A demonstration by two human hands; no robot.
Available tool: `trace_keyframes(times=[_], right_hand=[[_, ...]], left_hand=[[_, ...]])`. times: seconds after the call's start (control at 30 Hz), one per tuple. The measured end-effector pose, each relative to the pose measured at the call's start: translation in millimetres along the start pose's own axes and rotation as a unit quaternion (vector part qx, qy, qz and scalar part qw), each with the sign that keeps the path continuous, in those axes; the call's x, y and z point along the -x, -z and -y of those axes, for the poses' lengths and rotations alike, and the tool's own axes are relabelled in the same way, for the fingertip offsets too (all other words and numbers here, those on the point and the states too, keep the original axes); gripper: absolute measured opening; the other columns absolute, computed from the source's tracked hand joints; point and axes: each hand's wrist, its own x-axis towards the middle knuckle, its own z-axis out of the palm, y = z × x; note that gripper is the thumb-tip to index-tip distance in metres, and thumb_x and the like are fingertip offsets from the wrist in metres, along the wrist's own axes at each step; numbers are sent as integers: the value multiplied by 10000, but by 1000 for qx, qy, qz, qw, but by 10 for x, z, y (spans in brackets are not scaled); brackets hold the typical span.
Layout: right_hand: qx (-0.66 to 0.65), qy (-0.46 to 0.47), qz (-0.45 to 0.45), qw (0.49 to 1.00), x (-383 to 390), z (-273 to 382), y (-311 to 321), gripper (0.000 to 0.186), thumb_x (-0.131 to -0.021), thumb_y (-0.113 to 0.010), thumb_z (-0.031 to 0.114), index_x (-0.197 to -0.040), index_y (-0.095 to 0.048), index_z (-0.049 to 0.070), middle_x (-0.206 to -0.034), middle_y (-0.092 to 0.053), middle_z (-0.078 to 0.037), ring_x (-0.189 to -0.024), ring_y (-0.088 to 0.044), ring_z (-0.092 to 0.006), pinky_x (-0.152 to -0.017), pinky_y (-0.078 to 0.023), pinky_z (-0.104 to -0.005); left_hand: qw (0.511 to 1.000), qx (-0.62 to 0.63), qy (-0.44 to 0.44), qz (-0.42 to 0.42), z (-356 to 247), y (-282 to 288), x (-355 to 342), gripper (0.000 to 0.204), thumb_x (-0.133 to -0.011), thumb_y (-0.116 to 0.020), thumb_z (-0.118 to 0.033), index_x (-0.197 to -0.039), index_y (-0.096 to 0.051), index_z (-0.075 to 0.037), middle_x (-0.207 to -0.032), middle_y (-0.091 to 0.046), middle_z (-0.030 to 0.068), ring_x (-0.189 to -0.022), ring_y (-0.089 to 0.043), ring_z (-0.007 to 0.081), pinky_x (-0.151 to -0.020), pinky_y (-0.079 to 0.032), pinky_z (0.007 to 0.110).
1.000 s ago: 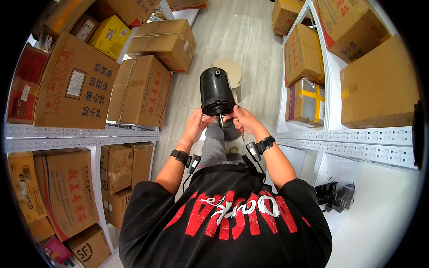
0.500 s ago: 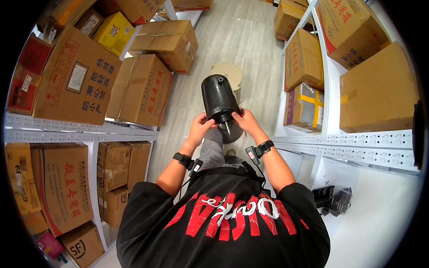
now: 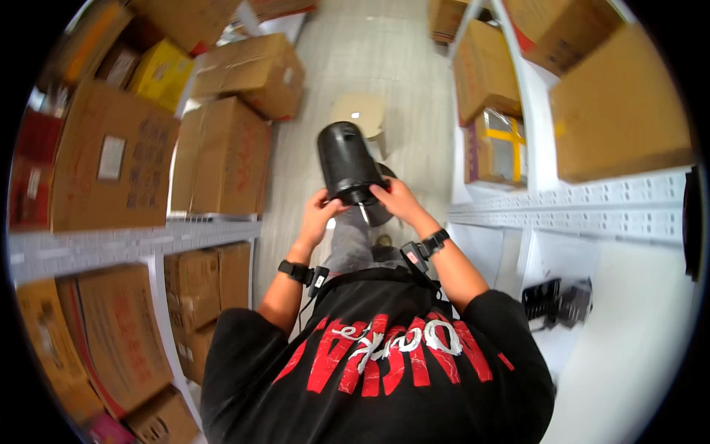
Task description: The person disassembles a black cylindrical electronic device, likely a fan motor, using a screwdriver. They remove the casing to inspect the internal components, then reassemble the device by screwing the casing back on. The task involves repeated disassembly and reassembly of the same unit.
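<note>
A black cylindrical housing [image 3: 344,155] with a rounded end and a ribbed collar is held tilted in front of me, over the floor. A thin silvery shaft [image 3: 364,214] sticks out of its near end. My left hand [image 3: 319,218] grips the left side of the collar, thumb and fingers pressed on it. From the other side, my right hand [image 3: 399,200] closes on the collar's right edge. Behind and below the housing is a dark round piece [image 3: 382,211], partly hidden by it and by my right hand.
A beige stool [image 3: 359,107] stands on the floor beyond the housing. Shelves with cardboard boxes [image 3: 222,155] line my left side. On the right, more boxes [image 3: 487,74] fill a white shelf [image 3: 577,200], and a black item [image 3: 558,302] lies lower down.
In the view, the housing and both hands have shifted slightly left, and the housing leans a little more. The surroundings have shifted as well, with some blur. Both hands keep their grip.
</note>
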Motion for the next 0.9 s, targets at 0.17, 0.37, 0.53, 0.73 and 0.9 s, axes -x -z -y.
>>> trace_keyframes(times=[0.17, 0.37, 0.53, 0.73, 0.9], right_hand=[[103, 43, 20, 993, -150, -109, 175, 393, -942, -680, 409, -994, -714, 21, -822, -701, -81, -746, -613, -126, -683, -498, -316], [15, 65, -125, 990, 955, 238, 797, 368, -989, -612, 390, -1023, -698, 33, -848, -690, -30, -778, -613, -127, -707, -497, -272], [74, 142, -501, 851, 2682, 159, 1292, 381, -1027, -513, 349, -961, -727, 41, -764, -667, -52, -665, -600, -139, -657, -500, -340], [63, 101, -774, 622, 4316, -274, 928, 164, -993, -634, 198, -1004, -673, 39, -881, -665, -29, -687, -543, -90, -649, -449, -232], [232, -70, -772, 588, 5061, -1073, 954, 374, -855, -758, 206, -1188, -655, 71, -998, -658, -101, -813, -608, -205, -756, -515, -315]], left_hand=[[999, -29, 2, -20, 65, 222, -194, 272, -1009, -536, -96, -1225, -494, 63, -1117, -629, 145, -1014, -694, 266, -949, -567, 391], [997, -26, -41, 61, 17, 451, -293, 329, -1022, -574, -149, -1294, -451, -12, -1171, -636, 145, -1103, -658, 298, -997, -533, 423], [994, -44, 88, 39, 42, 687, -361, 263, -1005, -615, -193, -1223, -540, -66, -1165, -670, 94, -1128, -648, 269, -969, -520, 401], [963, -163, 211, 34, 605, 1070, -641, 113, -989, -617, -180, -1037, -597, -80, -1064, -686, 76, -1085, -665, 259, -948, -521, 390], [966, -123, 210, 89, 838, 1019, -175, 151, -1020, -547, -231, -955, -573, -98, -949, -652, 44, -1001, -667, 230, -891, -517, 377]])
